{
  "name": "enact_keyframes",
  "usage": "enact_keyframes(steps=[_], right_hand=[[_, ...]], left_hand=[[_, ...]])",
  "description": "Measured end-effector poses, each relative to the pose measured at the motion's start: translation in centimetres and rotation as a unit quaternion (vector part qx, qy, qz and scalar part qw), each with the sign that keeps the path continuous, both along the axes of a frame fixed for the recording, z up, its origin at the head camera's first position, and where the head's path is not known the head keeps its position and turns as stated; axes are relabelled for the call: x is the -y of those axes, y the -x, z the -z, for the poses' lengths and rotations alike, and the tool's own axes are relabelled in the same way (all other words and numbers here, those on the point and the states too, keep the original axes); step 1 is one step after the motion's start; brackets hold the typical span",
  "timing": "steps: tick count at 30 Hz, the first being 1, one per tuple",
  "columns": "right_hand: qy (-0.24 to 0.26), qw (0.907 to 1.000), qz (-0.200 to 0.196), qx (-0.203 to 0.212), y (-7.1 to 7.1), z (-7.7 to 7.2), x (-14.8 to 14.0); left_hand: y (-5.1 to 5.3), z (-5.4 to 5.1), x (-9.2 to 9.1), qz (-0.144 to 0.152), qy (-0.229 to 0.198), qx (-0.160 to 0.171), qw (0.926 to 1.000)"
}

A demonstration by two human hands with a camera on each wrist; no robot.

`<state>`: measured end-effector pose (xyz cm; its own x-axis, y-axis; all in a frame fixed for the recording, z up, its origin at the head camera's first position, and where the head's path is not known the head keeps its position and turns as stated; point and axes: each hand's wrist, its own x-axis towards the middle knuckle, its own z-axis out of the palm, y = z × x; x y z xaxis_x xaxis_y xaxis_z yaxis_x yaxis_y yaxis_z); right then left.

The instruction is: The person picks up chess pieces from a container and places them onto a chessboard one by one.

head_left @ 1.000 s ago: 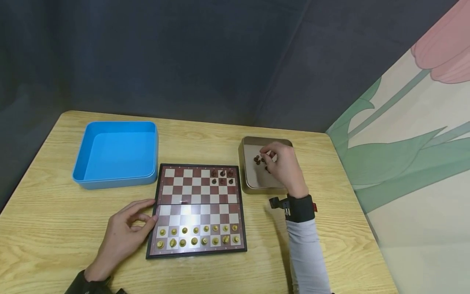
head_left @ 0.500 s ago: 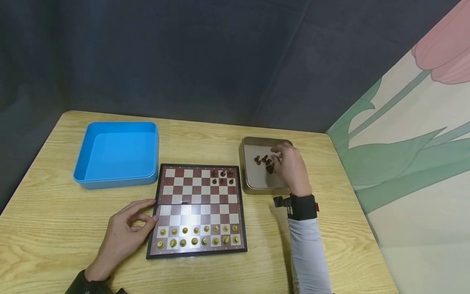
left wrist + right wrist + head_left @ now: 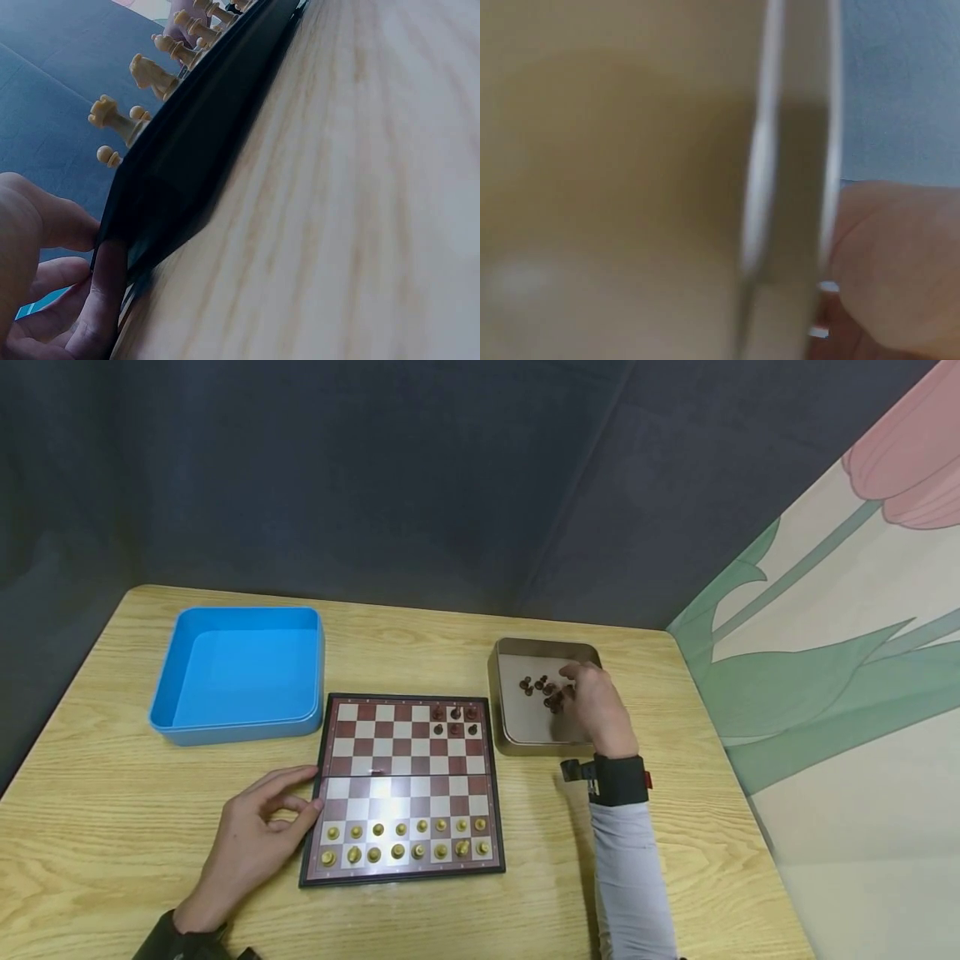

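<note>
Head cam: I've got the L hand [image 3: 251,835] at the left edge of the chessboard [image 3: 401,767], abt. halfway along. Index & thumb bend loosely, tips a bit apart, both touching the edge. L wrist cam agrees: digits against the board's black side.

R hand [image 3: 600,710] reaches over the tin [image 3: 510,747], forearm coming up from the near side, fingers bent down twd. the loose dark pieces [image 3: 541,684] on its floor. Can't tell if they're pinching a pc.; my R wrist cam is blurred, mostly tin wall w/ part of the hand at the side, tips hidden.

Vs. 1 s ago: R hand is farther right & slightly nearer the person, so more loose pcs. show in the tin. Vs. 0.5 s ago, only a small shift, slightly lower in view. L hand same spot. Board unchanged: six dark chessmen [image 3: 438,729] in the far-right corner, two rows of gold chessmen [image 3: 397,852] on the near side. Blue box [image 3: 240,677] also unmoved, far left.
</note>
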<state>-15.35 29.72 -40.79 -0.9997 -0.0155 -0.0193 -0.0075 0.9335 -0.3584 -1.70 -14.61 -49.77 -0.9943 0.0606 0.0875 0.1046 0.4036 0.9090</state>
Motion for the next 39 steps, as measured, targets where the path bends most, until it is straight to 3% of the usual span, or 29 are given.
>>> enact_keyframes(steps=[8, 23, 39], right_hand=[[-0.015, 0.9992, 0.028, 0.022, 0.3, 0.3, -0.4], [-0.015, 0.9982, 0.019, -0.055, 0.6, 1.2, -0.6], [0.023, 0.9961, 0.024, -0.082, 0.7, 1.4, -0.4]], left_hand=[[0.1, -0.1, 0.0, -0.003, 0.010, 0.000, 0.9999], [0.0, -0.2, -0.1, -0.003, 0.008, -0.002, 1.0000], [0.0, 0.0, -0.1, -0.001, 0.007, -0.014, 0.9999]])
